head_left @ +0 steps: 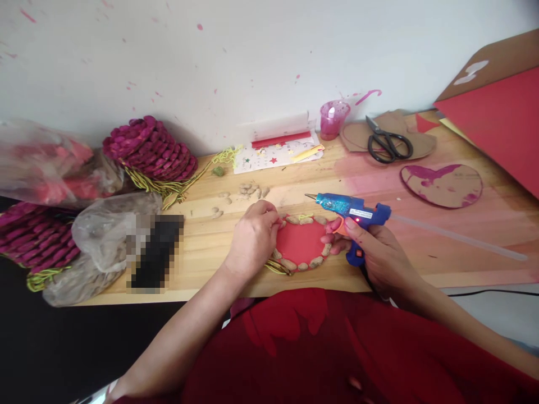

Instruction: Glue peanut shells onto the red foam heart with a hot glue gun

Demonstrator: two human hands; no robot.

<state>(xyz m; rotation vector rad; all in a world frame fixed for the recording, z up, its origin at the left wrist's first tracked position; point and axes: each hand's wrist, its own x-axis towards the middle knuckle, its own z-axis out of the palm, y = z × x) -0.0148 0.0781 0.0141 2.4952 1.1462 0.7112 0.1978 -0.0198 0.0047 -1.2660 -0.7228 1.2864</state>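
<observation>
Your left fingers [270,214] close at the rim of the round red peanut-edged disc [298,241] over the pale wooden counter [206,247], pinch hidden, while your right fingers [360,233] grip the blue plastic glue gun [343,204], nozzle [310,197] clear, presumably sparing skin.

A red disc [300,242], edged with tan peanuts [288,264], appears to lie flat on the tabletop [206,241], its left rim partly hidden; a blue glue gun [343,205] points its nozzle [311,197] leftward, clear stick [458,237] jutting behind.
</observation>
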